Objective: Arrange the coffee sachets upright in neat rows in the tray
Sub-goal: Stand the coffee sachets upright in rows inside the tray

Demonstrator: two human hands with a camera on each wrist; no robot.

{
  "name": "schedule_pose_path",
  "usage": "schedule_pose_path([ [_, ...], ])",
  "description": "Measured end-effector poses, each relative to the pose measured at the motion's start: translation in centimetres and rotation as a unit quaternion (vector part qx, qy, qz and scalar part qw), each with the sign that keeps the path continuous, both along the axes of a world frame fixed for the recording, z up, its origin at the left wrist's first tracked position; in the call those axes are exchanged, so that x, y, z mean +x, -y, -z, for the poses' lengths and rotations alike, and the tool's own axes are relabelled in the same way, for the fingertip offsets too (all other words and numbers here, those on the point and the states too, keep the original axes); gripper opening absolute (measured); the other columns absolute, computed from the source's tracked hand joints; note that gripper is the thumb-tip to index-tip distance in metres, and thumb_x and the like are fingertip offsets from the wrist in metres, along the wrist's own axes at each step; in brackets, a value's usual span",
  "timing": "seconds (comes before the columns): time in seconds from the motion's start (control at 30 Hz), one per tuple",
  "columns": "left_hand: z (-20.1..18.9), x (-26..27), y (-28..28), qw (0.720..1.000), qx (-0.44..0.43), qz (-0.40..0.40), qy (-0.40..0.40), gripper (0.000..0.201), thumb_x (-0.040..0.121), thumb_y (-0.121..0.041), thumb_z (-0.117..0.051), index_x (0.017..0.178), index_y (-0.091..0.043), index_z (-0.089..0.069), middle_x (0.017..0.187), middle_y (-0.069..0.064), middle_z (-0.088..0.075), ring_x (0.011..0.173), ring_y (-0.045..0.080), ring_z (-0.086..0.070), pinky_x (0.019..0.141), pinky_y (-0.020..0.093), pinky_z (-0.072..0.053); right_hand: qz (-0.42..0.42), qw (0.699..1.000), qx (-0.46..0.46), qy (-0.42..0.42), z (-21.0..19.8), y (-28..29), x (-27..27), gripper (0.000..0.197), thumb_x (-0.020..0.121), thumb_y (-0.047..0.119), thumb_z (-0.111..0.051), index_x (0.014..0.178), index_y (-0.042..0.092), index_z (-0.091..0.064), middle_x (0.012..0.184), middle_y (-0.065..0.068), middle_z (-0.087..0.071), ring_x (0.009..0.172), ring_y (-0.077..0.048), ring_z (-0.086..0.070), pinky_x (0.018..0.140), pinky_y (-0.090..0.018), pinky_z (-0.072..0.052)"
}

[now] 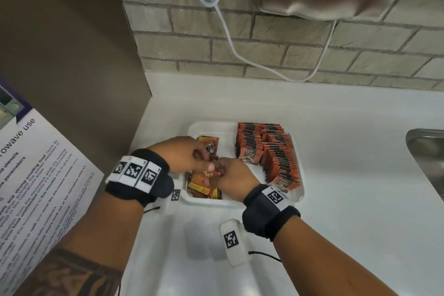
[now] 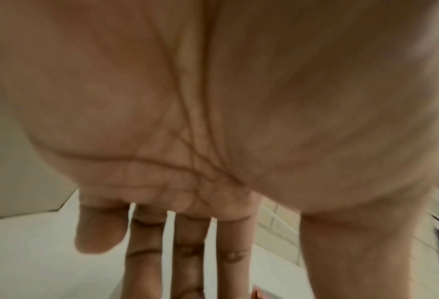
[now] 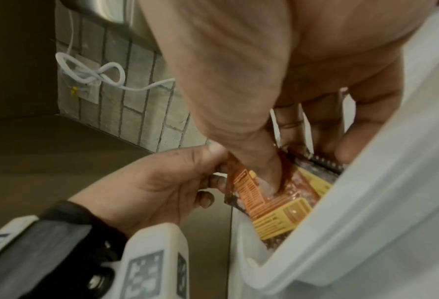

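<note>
A white tray (image 1: 242, 202) sits on the white counter. Its right half holds rows of dark red sachets (image 1: 271, 151) standing upright. Its left half holds loose orange and yellow sachets (image 1: 203, 190). My left hand (image 1: 201, 154) and right hand (image 1: 216, 171) meet over the left half. In the right wrist view my right hand (image 3: 277, 161) grips a small bunch of orange sachets (image 3: 254, 194), thumb pressed on their face. My left hand (image 3: 218, 161) pinches the bunch's edge. The left wrist view shows mostly my palm (image 2: 213, 101). Another orange sachet (image 1: 211, 143) stands just behind my left fingers.
A brown cabinet panel (image 1: 72, 55) rises close on the left, with a printed microwave notice (image 1: 36, 175) on it. A brick wall (image 1: 288, 50) with a hanging white cable (image 1: 228, 31) backs the counter. A steel sink (image 1: 427, 151) lies at the right.
</note>
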State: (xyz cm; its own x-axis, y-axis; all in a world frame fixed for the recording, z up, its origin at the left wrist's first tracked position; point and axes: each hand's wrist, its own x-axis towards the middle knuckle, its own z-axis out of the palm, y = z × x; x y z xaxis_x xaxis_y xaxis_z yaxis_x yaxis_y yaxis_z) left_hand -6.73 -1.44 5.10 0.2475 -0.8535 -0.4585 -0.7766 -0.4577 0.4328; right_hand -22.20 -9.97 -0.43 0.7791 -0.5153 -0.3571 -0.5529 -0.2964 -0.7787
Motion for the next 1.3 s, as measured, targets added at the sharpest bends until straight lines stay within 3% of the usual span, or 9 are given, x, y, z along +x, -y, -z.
schedule_pose_path([
  [0.13,-0.9,0.7,0.8,0.998,-0.026,-0.049,-0.004,0.037,0.098,-0.052,-0.053,0.118,-0.025,-0.067,0.110,-0.005,-0.067,0.098,0.014,-0.061,0.089,0.030,-0.049,0.033,0.999,0.031,0.018,0.3,0.7,-0.4,0.017,0.081,0.018,-0.080,0.090,0.019,-0.066,0.086,0.003,-0.066,0.083,-0.018,-0.061,0.080,-0.035,-0.054],
  [0.23,-0.5,0.9,0.7,0.997,-0.029,-0.064,-0.031,0.035,0.099,-0.051,-0.052,0.117,-0.025,-0.067,0.110,-0.005,-0.069,0.101,0.015,-0.063,0.094,0.032,-0.050,0.048,0.997,0.053,0.019,0.4,1.1,-0.7,0.017,0.082,0.016,-0.080,0.089,0.019,-0.064,0.086,0.000,-0.066,0.086,-0.023,-0.064,0.086,-0.041,-0.056],
  [0.33,0.1,0.8,0.4,0.996,-0.026,-0.056,-0.059,0.029,0.098,-0.051,-0.054,0.113,-0.029,-0.068,0.112,-0.009,-0.069,0.104,0.013,-0.063,0.099,0.035,-0.049,0.058,0.996,0.061,0.028,0.4,1.5,-1.2,0.011,0.086,0.014,-0.077,0.092,0.013,-0.067,0.095,-0.010,-0.074,0.092,-0.031,-0.070,0.086,-0.044,-0.058],
  [0.5,0.3,1.0,-0.3,0.992,-0.038,-0.069,-0.095,0.034,0.097,-0.058,-0.050,0.114,-0.034,-0.067,0.114,-0.010,-0.070,0.108,0.012,-0.062,0.101,0.036,-0.047,0.074,0.991,0.094,0.061,-0.2,1.7,-1.9,0.009,0.091,0.011,-0.071,0.097,0.013,-0.065,0.102,-0.008,-0.073,0.090,-0.024,-0.071,0.073,-0.033,-0.060],
  [0.7,-0.3,1.3,-1.0,0.994,-0.066,-0.051,-0.076,0.020,0.102,-0.037,-0.055,0.115,-0.028,-0.067,0.109,-0.009,-0.070,0.102,0.012,-0.062,0.090,0.029,-0.045,0.116,0.970,0.185,0.104,-0.8,1.9,-1.8,0.015,0.094,0.007,-0.066,0.108,0.001,-0.064,0.114,-0.016,-0.070,0.102,-0.031,-0.071,0.084,-0.046,-0.061],
  [0.9,0.6,1.3,-1.3,0.991,-0.105,-0.073,-0.041,0.004,0.093,-0.027,-0.070,0.096,-0.029,-0.070,0.094,-0.009,-0.069,0.088,0.010,-0.063,0.075,0.023,-0.044,0.128,0.960,0.240,0.066,-0.7,1.2,-2.0,0.016,0.095,0.000,-0.063,0.109,0.001,-0.058,0.115,-0.021,-0.070,0.095,-0.029,-0.072,0.077,-0.038,-0.062],
  [1.0,1.0,1.2,-1.5,0.988,-0.119,-0.093,-0.030,0.005,0.091,-0.023,-0.073,0.096,-0.024,-0.071,0.092,-0.007,-0.069,0.081,0.008,-0.062,0.067,0.019,-0.042,0.136,0.956,0.256,0.035,-0.4,0.8,-2.2,0.024,0.095,0.001,-0.063,0.118,-0.001,-0.056,0.113,-0.019,-0.071,0.091,-0.027,-0.073,0.072,-0.035,-0.063],
  [1.17,1.6,0.7,-1.5,0.985,-0.110,-0.100,-0.091,0.015,0.088,-0.009,-0.075,0.101,-0.016,-0.072,0.093,0.002,-0.071,0.064,0.006,-0.068,0.068,0.022,-0.056,0.083,0.970,0.225,0.031,-0.2,0.6,-2.2,0.033,0.092,-0.001,-0.067,0.123,0.002,-0.056,0.104,-0.012,-0.070,0.084,-0.023,-0.070,0.073,-0.030,-0.061],
  [1.3,1.8,0.5,-1.5,0.990,-0.075,-0.083,-0.081,0.022,0.083,-0.004,-0.077,0.095,-0.021,-0.071,0.091,-0.002,-0.072,0.077,0.014,-0.069,0.069,0.022,-0.053,0.002,0.995,0.104,-0.013,0.0,0.5,-1.9,0.037,0.091,0.007,-0.069,0.126,0.009,-0.059,0.104,-0.008,-0.071,0.084,-0.026,-0.072,0.075,-0.030,-0.060],
])
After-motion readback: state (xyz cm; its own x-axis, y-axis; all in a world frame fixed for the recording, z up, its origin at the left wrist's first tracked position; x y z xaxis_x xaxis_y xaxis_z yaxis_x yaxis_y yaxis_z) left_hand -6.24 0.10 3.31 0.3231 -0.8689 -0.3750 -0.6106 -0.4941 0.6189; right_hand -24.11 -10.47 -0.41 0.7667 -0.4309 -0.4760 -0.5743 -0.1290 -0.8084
